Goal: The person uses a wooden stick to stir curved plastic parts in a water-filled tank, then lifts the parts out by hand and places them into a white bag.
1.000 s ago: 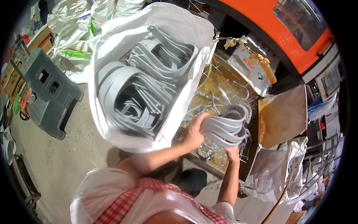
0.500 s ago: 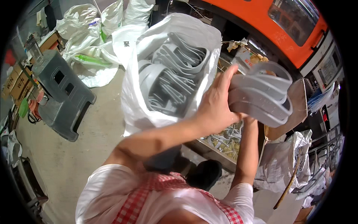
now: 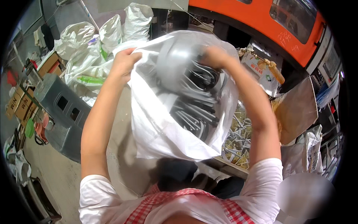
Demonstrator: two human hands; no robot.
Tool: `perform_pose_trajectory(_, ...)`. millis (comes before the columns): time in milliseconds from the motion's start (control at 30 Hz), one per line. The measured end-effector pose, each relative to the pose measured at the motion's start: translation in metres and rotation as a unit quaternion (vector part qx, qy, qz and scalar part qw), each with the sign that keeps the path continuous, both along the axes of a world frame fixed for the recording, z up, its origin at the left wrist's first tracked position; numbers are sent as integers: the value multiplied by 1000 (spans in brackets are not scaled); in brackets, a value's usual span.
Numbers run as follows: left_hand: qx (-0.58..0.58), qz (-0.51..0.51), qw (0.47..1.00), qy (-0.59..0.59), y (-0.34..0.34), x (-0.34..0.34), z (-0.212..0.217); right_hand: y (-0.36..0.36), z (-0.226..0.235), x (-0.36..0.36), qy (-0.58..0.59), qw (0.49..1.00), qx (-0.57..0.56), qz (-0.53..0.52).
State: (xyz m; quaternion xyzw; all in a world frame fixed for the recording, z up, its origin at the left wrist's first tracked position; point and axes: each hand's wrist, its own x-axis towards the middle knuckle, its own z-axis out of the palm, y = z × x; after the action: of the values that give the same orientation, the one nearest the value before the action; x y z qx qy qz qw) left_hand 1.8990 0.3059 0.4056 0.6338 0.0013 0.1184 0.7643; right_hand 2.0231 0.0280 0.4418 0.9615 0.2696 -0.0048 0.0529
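At the white plastic sack (image 3: pixel 160 130), my left hand (image 3: pixel 126 63) pinches its edge; my right hand's (image 3: pixel 215 57) grip, I can't tell — bagging looped grey plastic strips (image 3: pixel 172 65), seemingly, which calls for gentle settling.

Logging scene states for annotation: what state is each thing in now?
White bag: open at the mouth, holding gray strips
Gray strips: curved, bunched inside the bag
Gray bundle: motion-blurred, at the bag's mouth
Left grip: closed on the bag's rim
Right grip: blurred, beside the gray bundle; hold unclear
Scrap bin: open-topped, scraps inside
Gray step stool: upright
Orange machine: can't tell if running
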Motion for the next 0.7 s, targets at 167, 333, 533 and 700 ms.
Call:
perform_pose_trajectory(167,81,104,990,-51,-23,4,-7,13,-47,43,-52,998,15,-12)
perform_pose_trajectory(333,323,183,928,-45,-21,-26,19,-5,-25,16,-106,964,220,110)
perform_pose_trajectory(533,174,314,881,-308,-171,-175,7,-159,-25,-46,-96,888,450,-4)
perform_pose_trajectory(700,241,-528,795,-177,-285,-179,-89,-303,-159,-85,-23,921,331,-206)
